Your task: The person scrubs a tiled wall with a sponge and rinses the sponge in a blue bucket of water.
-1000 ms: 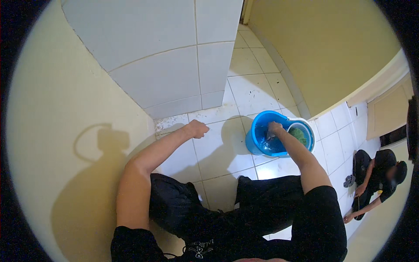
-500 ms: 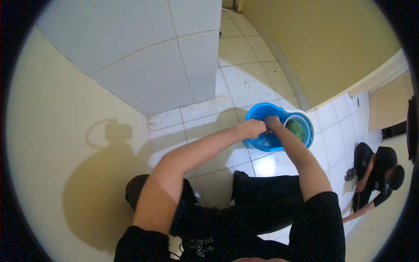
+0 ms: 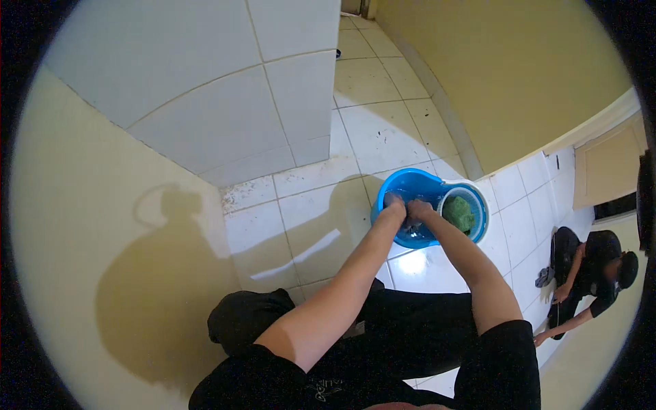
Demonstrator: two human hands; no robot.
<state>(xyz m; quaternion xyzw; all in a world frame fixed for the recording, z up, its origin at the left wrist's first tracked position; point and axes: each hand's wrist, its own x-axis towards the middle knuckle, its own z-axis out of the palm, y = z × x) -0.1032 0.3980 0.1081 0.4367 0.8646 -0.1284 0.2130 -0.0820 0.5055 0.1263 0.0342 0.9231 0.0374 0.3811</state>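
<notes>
A blue mop bucket (image 3: 377, 212) stands on the floor ahead of me, with water in its larger left part. Both my hands are down inside that part, close together. My left hand (image 3: 393, 202) is near the left wall with its fingers curled downward. Just beside it, my right hand (image 3: 419, 208) is closed next to the wringer basket. Something dark and greyish shows below and between the hands, too small and blurred to name. In the pale round wringer basket (image 3: 445, 196) on the right lies a bunched green cloth (image 3: 458, 214).
White floor tiles (image 3: 328, 205) surround the bucket. A tiled wall corner (image 3: 301, 130) juts out at the left, and a yellow wall (image 3: 506, 82) runs along the right. Another person in black (image 3: 591, 273) crouches at the far right, beside a grey cloth (image 3: 544, 277).
My left arm has straightened and swung in, its elbow dropping toward my body. The left hand has gone from above the bucket down into it. The right hand has lowered slightly.
</notes>
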